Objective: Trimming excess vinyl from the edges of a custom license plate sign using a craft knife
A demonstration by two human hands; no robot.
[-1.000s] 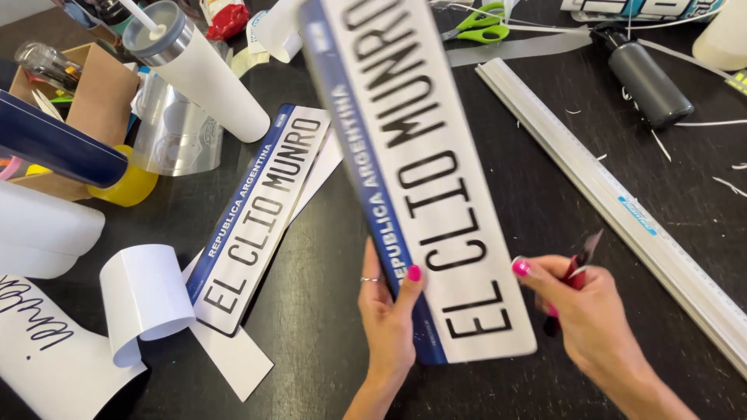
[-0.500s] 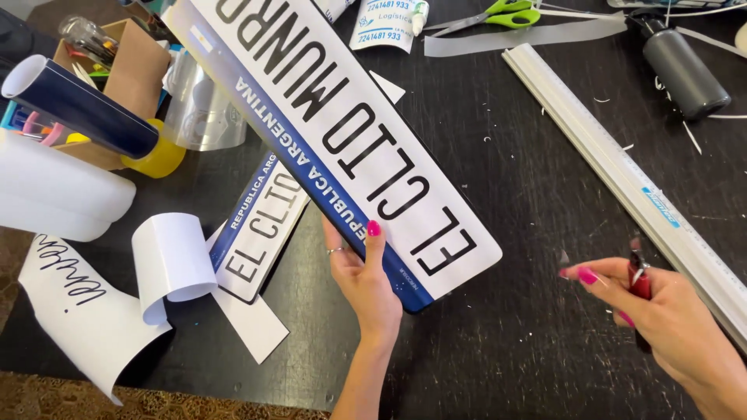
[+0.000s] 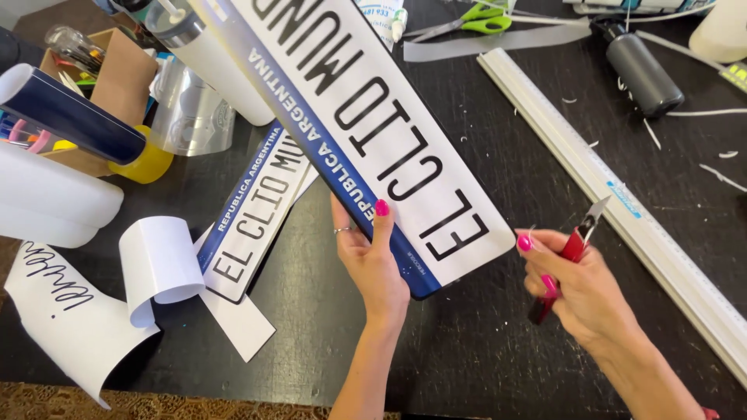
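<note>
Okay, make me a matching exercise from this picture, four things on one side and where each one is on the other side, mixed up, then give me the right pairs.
Things:
1. long white plate with a blue edge
2. red craft knife
3. green-handled scissors
4. dark bottle

Places:
A. lying at the top of the black table, by a clear strip
B. held up in the left hand
C. lying on its side beyond the long ruler
D. gripped in the right hand, blade pointing up

Pairs: 1-B, 2-D, 3-A, 4-C
</note>
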